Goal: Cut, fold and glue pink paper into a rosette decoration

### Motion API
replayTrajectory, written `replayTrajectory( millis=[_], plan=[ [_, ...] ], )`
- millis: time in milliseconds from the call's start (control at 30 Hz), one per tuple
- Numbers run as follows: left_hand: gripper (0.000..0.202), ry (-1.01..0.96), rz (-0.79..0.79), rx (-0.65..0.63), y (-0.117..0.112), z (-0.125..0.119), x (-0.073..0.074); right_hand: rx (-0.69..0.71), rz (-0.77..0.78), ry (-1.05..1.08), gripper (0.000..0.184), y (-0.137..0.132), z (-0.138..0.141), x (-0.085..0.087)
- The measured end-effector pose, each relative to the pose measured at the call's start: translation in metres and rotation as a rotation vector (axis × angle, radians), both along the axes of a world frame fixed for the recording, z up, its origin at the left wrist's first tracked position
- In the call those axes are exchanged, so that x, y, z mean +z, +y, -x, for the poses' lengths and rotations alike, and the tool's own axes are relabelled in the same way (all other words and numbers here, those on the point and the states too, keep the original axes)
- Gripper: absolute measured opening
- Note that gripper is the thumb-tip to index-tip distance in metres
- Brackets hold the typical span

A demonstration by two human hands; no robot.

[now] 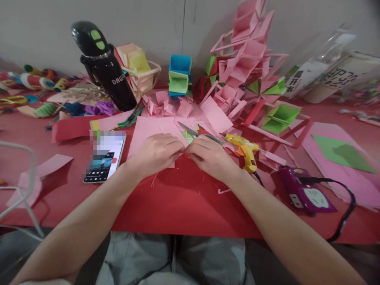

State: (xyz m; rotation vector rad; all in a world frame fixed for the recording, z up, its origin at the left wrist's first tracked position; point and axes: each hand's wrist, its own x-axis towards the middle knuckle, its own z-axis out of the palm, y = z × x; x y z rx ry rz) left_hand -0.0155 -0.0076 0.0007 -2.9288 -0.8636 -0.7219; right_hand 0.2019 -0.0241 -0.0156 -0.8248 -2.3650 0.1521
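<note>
My left hand (156,152) and my right hand (208,155) meet fingertip to fingertip over the red table (184,202), both closed in a pinch on a pink paper sheet (148,132) that lies under them. What exactly sits between the fingertips is hidden. Scissors (192,132) lie just behind my right hand. A yellow glue gun (245,150) rests right of that hand, touching nothing I hold.
A phone (105,158) lies left of my left hand. A black bottle (103,63) stands at the back left. Folded pink and green paper shapes (246,59) pile up behind. A purple power strip (305,194) with a black cord sits right. Pink and green sheets (341,154) lie far right.
</note>
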Motion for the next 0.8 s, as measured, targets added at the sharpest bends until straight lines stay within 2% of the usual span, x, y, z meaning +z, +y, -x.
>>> replayTrajectory(
  millis=[233, 467, 600, 800],
  plan=[
    [0.013, 0.150, 0.038, 0.011, -0.004, -0.005, -0.003, 0.049, 0.057, -0.109, 0.021, -0.001, 0.000, -0.004],
    [0.012, 0.218, 0.225, 0.070, -0.006, -0.004, -0.006, 0.040, 0.169, -0.155, 0.022, -0.001, 0.001, -0.005],
    [0.016, 0.181, 0.356, 0.065, -0.003, 0.001, -0.002, 0.034, 0.238, -0.159, 0.020, -0.001, 0.001, -0.001],
    [0.022, -0.016, 0.613, 0.055, -0.001, 0.001, 0.004, -0.003, 0.304, -0.101, 0.020, -0.005, 0.000, -0.001]
  ],
)
